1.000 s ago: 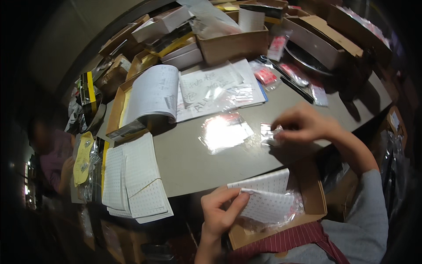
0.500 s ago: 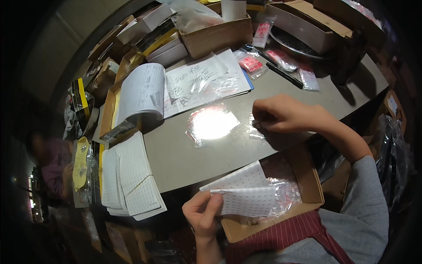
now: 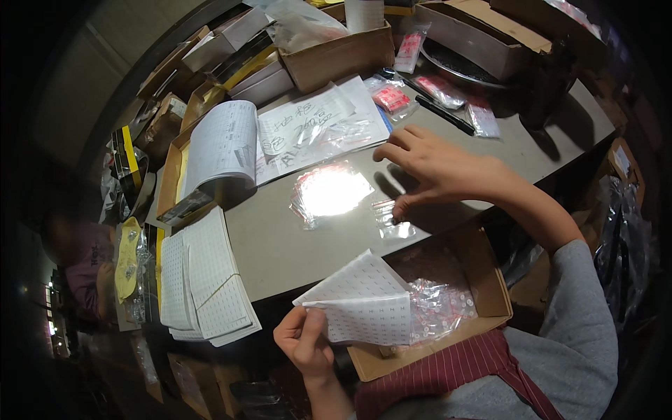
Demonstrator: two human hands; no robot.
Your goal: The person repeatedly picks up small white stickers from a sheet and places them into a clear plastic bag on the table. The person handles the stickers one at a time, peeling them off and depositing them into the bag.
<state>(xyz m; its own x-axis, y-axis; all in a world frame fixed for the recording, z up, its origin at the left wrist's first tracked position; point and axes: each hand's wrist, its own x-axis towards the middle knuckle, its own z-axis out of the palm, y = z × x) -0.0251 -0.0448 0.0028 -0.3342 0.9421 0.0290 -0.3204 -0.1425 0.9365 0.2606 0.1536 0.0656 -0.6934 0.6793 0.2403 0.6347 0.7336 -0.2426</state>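
Note:
My left hand (image 3: pixel 306 339) pinches the edge of a folded white sticker sheet (image 3: pixel 371 318) printed with rows of small marks. This sheet hangs partly over an open cardboard box (image 3: pixel 483 324) at the table's front edge, in which small clear bags (image 3: pixel 444 308) with little round pale pieces lie. Over the table, my right hand (image 3: pixel 444 168) is open, fingers spread and thumb apart. Just below its thumb lies a small clear plastic bag (image 3: pixel 385 218); whether the thumb touches it I cannot tell. Left of that, a pile of clear bags (image 3: pixel 329 192) glares white under the light.
Stacked printed sheets (image 3: pixel 210 280) with a rubber band lie at the left, near a curled paper pad (image 3: pixel 222 147). Handwritten papers (image 3: pixel 315 126), a black marker (image 3: pixel 444 115) and red-printed bag packs (image 3: pixel 392 98) sit farther back. Boxes (image 3: pixel 339 56) line the far edge.
My right hand has opened from a closed grip at the small bag and lifted. The left hand has shifted the sticker sheet slightly left, and its upper flap stands higher.

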